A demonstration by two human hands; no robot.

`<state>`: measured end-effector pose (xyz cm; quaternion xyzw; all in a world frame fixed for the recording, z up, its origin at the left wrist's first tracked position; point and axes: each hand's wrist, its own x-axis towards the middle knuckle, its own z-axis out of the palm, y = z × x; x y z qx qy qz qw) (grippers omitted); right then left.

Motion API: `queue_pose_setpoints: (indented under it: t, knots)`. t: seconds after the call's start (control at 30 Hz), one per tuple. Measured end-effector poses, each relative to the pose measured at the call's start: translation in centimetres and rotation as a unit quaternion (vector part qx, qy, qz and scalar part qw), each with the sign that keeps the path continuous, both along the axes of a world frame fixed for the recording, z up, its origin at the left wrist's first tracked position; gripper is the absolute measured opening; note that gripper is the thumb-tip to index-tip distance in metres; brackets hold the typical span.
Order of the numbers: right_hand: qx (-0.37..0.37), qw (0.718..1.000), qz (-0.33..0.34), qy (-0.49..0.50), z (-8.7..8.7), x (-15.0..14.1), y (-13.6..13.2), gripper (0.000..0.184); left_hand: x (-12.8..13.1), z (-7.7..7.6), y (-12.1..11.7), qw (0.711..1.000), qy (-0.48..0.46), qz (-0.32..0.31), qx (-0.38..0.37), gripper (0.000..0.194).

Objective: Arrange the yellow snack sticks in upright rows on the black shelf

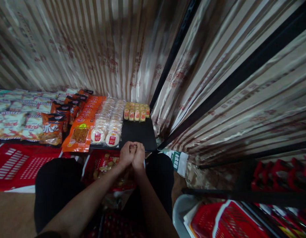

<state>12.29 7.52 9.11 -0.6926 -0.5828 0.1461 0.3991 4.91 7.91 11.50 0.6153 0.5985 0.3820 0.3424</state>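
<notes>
My left hand (127, 153) and my right hand (138, 154) are closed and pressed together at the front edge of a black shelf (136, 134). Whatever lies between the fingers, if anything, is hidden. Behind them, at the shelf's back right, small yellow wrapped snacks (137, 114) with red labels stand in short rows. Left of these are two rows of clear-wrapped round white crackers (112, 138). Below my hands, between my knees, a red basket (87, 165) holds loose small yellowish packets (108, 165).
Orange snack bags (79, 134), orange-and-black bags (52, 129) and white packets (16, 124) fill the shelf leftward. A red crate (16, 168) sits beneath. Striped curtain (105, 43) and black posts (177, 46) close off the back and right. At lower right is a grey tub (179, 211).
</notes>
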Motion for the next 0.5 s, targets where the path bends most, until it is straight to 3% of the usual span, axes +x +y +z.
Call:
queue_pose_setpoints:
  t: [0.2, 0.33, 0.5]
  knots:
    - [0.009, 1.0, 0.003, 0.01, -2.7, -0.5, -2.9, 0.019, -0.7, -2.1, -2.7, 1.0, 0.022, -0.021, 0.001, 0.012]
    - [-0.042, 0.999, 0.024, -0.004, -5.8, -0.9, -4.0, 0.021, -1.0, -4.5, -3.6, 0.994, 0.067, -0.038, -0.079, 0.017]
    - [-0.135, 0.989, 0.052, -0.016, -9.5, -1.4, -4.4, 0.025, -1.5, -7.9, -4.2, 0.98, 0.052, -0.012, -0.192, 0.022]
